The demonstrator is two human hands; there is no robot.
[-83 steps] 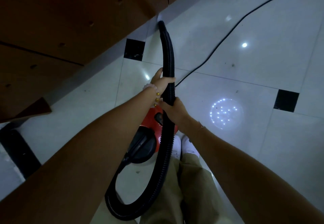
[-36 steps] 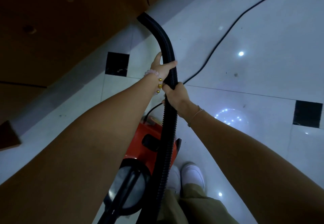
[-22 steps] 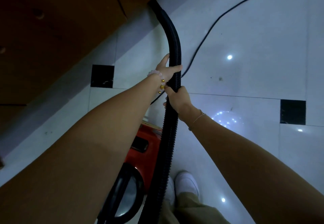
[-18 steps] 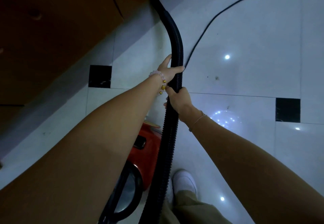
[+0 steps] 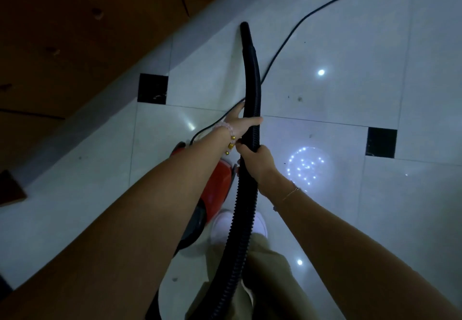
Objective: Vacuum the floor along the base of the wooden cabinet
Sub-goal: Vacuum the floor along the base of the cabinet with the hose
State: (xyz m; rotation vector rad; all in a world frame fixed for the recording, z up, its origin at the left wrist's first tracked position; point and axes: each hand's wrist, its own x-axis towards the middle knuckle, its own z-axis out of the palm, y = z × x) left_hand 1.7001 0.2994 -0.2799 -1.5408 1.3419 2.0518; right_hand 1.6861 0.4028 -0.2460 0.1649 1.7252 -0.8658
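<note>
Both of your hands are wrapped around the black vacuum hose (image 5: 251, 87), one just above the other. Your left hand (image 5: 241, 125) grips it higher up, fingers curled round the front and thumb behind, with a beaded bracelet (image 5: 228, 135) at the wrist. Your right hand (image 5: 255, 160) closes on the ribbed part just below, the two hands almost touching; a thin chain (image 5: 290, 193) sits on that wrist.

From your grip the hose runs toward 12 o'clock, and its smooth tapered nozzle tip (image 5: 244, 28) points at the pale floor (image 5: 337, 44), near the shadowed strip at the foot of the wooden cabinet (image 5: 75, 32) but apart from it. You cannot tell whether the tip touches the tile. The cabinet fills the picture from 9 to 12 o'clock, its base line running diagonally, with small round knobs on its doors.

Below your hands the ribbed hose drops toward 6 o'clock, crossing in front of your white shoes (image 5: 222, 224) and khaki trousers (image 5: 270, 277). The red vacuum body (image 5: 217, 184) sits on the floor at about 7 o'clock from your hands, partly hidden by your left forearm. A thin black power cord (image 5: 295, 28) snakes from behind the hose toward 1 o'clock. Black inset tiles (image 5: 152, 89) lie at 10 o'clock and 3 o'clock, and a ring of small light reflections (image 5: 306, 167) shines at 3 o'clock beside your right hand.
</note>
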